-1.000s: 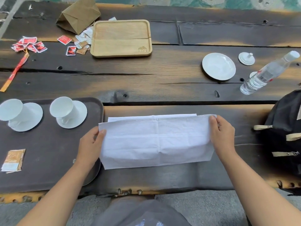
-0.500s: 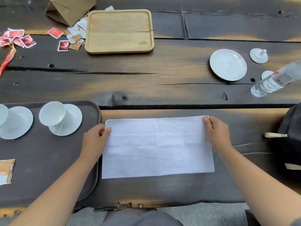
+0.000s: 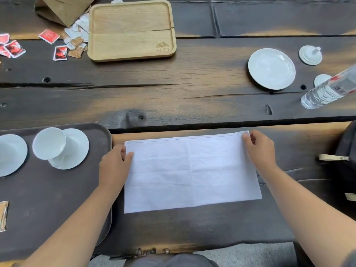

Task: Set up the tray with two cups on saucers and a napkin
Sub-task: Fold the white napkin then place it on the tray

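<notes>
A white napkin (image 3: 190, 170) lies folded flat on the dark wooden table, just right of the dark brown tray (image 3: 48, 189). My left hand (image 3: 115, 164) pinches its far left corner, and my right hand (image 3: 260, 149) pinches its far right corner. On the tray, a white cup (image 3: 49, 143) leans tilted on a white saucer (image 3: 75, 155). A second saucer (image 3: 11, 153) with a cup shows at the left edge, partly cut off. A packet (image 3: 3, 214) lies on the tray's near left.
A light wooden tray (image 3: 131, 29) stands at the back, with a paper bag (image 3: 63, 8) and loose red and brown sachets (image 3: 59, 53) to its left. At right are a white plate (image 3: 271, 68), a small lid (image 3: 310, 54), a water bottle (image 3: 327, 89) and a black bag (image 3: 344, 162).
The napkin's upper layer came down toward me and now lies flat, edges matched. Both hands stayed at its far corners. The view shifted closer and slightly right.
</notes>
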